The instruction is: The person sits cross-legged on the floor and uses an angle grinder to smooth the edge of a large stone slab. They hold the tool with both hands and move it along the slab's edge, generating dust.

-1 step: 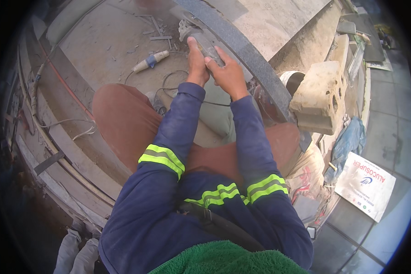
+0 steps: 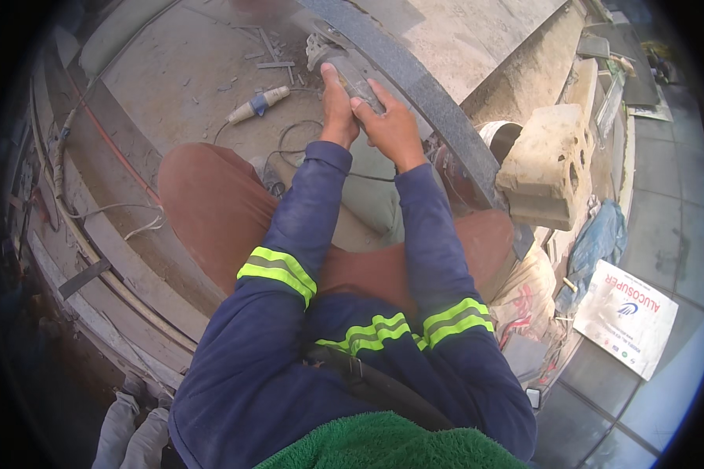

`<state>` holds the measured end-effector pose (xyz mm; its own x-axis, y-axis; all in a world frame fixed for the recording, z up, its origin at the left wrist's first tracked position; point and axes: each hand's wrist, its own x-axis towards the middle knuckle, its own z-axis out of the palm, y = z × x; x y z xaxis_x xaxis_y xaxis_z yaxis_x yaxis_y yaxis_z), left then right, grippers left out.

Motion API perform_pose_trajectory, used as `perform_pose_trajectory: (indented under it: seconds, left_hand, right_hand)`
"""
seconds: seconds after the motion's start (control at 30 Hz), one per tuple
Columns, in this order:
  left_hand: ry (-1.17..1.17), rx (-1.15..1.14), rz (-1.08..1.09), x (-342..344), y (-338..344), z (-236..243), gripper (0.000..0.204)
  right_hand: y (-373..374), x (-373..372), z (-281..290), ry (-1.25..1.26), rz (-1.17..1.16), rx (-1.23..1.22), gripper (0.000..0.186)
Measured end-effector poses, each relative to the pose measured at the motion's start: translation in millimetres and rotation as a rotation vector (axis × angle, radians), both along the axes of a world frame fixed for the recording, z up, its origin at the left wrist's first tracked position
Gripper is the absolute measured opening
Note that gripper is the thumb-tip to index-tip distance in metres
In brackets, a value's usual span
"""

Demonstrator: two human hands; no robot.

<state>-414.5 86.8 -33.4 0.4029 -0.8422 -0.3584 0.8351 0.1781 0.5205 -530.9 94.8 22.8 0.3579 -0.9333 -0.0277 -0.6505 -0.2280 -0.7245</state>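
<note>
Both of my hands are wrapped round a dusty grey angle grinder point(image 2: 353, 72) at the top middle of the view. My left hand point(image 2: 338, 111) closes on its left side, thumb up along the body. From the right, my right hand point(image 2: 393, 127) grips the same body, its thumb reaching toward the left hand. The grinder's head lies beside the edge of a long dark grey stone slab point(image 2: 422, 82); haze and dust hide whether its disc touches the stone. A dark cable point(image 2: 371, 178) runs below my hands.
A plug connector point(image 2: 260, 105) and stone offcuts point(image 2: 276, 64) lie on the dusty ground to the left. At right stand a concrete block point(image 2: 551, 168) and a white bucket point(image 2: 499, 137). A white printed board point(image 2: 627, 319) rests on the tiles. Another person's legs point(image 2: 133, 430) show lower left.
</note>
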Motion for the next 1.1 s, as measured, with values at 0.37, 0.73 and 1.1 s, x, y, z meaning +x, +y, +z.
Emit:
perform_pose_trajectory:
  seconds: [0.37,0.73,1.1]
  left_hand:
    - [0.011,-0.032,0.004,-7,-1,-9,0.075]
    - [0.021,-0.011,-0.003,-15,8,5,0.077]
    - [0.012,-0.015,-0.047,-19,12,4,0.072]
  right_hand:
    - [4,-5,2,0.005,0.008,-0.005,0.077]
    - [7,-14,3,-0.001,0.002,0.01,0.077]
    - [13,-18,11,-0.023,-0.022,0.083,0.077]
